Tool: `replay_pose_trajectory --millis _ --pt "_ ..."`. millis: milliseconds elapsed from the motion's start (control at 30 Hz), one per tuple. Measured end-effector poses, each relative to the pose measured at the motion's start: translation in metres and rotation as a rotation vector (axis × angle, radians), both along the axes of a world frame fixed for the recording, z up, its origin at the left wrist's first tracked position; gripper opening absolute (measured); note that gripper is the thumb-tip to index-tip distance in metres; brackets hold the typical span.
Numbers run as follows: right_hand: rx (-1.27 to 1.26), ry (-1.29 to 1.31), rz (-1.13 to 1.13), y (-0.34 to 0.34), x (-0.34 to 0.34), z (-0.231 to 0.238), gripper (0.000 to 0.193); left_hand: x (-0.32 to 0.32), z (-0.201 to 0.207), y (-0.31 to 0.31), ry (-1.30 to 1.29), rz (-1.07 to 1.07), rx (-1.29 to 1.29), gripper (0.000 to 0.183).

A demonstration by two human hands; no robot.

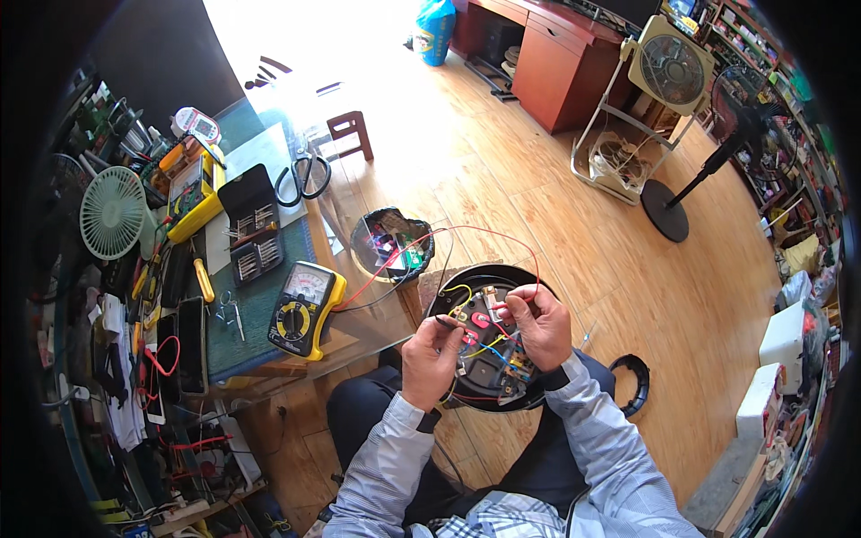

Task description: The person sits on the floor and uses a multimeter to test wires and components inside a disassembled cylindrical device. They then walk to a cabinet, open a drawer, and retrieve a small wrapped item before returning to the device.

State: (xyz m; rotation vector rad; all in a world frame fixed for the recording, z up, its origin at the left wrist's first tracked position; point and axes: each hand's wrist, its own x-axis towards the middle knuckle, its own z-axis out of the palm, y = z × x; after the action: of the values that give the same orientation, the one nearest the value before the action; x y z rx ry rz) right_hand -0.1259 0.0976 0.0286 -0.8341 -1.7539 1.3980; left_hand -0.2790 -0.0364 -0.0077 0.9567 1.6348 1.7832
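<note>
A round black appliance base, opened up, sits between my knees with its wiring, terminals and metal brackets exposed. My left hand pinches a black test probe over its left side. Over the upper right part, my right hand is closed on a red test probe. Both tips point in at the wiring; whether they touch metal I cannot tell. A red lead and a black lead run left to a yellow and black analog multimeter on the table.
On the table at left lie a bit set, black-handled scissors, a yellow-handled screwdriver and a small white fan. A waste basket stands beyond the base. A black ring lies right of my knee. Standing fans are farther right.
</note>
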Motion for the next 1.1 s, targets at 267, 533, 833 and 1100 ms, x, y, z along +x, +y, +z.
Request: replay_pose_trajectory --millis 267,533,833,1100 --pt "0.019 -0.029 0.015 -0.006 -0.001 0.007 0.015 -0.002 0.010 -0.001 0.188 -0.010 -0.022 0.012" --pt "0.045 -0.135 0.003 -0.005 -0.004 0.003 0.013 -0.002 0.010 -0.001 0.183 -0.014 -0.023 0.010" --pt "0.053 -0.089 -0.036 -0.007 -0.007 0.003 0.009 -0.003 0.016 -0.002 0.147 -0.039 -0.009 0.013" --pt "0.092 -0.096 -0.037 -0.008 -0.004 0.000 0.007 -0.001 0.013 -0.001 0.170 -0.009 0.004 0.011"
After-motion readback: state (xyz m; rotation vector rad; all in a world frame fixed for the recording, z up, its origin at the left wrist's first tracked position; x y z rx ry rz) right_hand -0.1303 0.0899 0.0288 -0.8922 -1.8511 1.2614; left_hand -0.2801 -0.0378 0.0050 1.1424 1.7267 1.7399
